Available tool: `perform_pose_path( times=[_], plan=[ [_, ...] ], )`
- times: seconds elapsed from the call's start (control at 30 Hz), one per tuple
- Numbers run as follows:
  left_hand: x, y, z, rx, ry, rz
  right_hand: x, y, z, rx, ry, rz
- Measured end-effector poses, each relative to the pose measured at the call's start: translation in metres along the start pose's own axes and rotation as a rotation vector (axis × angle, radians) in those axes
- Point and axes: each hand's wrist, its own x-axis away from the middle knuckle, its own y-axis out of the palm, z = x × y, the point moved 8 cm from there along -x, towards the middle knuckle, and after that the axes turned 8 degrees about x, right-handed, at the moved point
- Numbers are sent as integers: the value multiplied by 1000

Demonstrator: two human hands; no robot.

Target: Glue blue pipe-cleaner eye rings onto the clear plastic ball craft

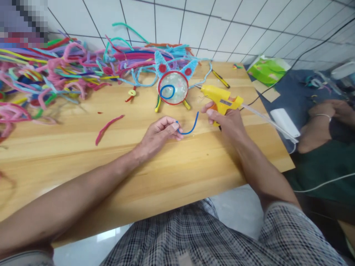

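Between the thumb and fingers of my left hand (162, 133) is one end of a blue pipe cleaner (190, 130), bent into a hook shape with its free end pointing up. My right hand (229, 120) grips the handle of a yellow hot glue gun (220, 96); its nozzle points left and a glue stick (266, 118) sticks out behind. Beyond my hands sits a round clear piece with a red rim (181, 102). Light blue ears (161, 65) with red dots top it, and a blue ring (167, 92) lies on its left part.
A heap of coloured pipe cleaners (83, 64) covers the back left. A red pipe cleaner piece (108, 129), a small red and yellow piece (131, 93) and a yellow cutter (221, 78) lie on the wooden table (166, 177). At right are a green bag (268, 70) and another person's arm (316, 125).
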Motion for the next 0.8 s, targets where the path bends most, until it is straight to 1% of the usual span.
perform_pose_path(
  times=[0.1, 0.23, 0.33, 0.43, 0.53, 0.63, 0.7, 0.8],
  plan=[
    [1, 1, -1, -31, -5, -21, 5, 11, -3, -19, 3, -36],
    [2, 3, -4, -70, -19, -46, 9, 22, -4, -61, 6, -48],
    [5, 7, 0, -103, 2, -73, 15, 28, -7, -78, 10, -13],
    [7, 13, 0, -158, -22, -114, 22, 34, -12, -106, 16, 22],
    [8, 16, -3, -188, -49, -158, 27, 44, -14, -112, 27, 12],
    [9, 18, -8, -219, -29, -187, 28, 48, -15, -112, 37, 10],
    [11, 17, -10, -235, -1, -166, 28, 50, -16, -113, 43, 7],
    [11, 13, -8, -230, 65, -73, 27, 53, -19, -114, 64, -14]
  ],
)
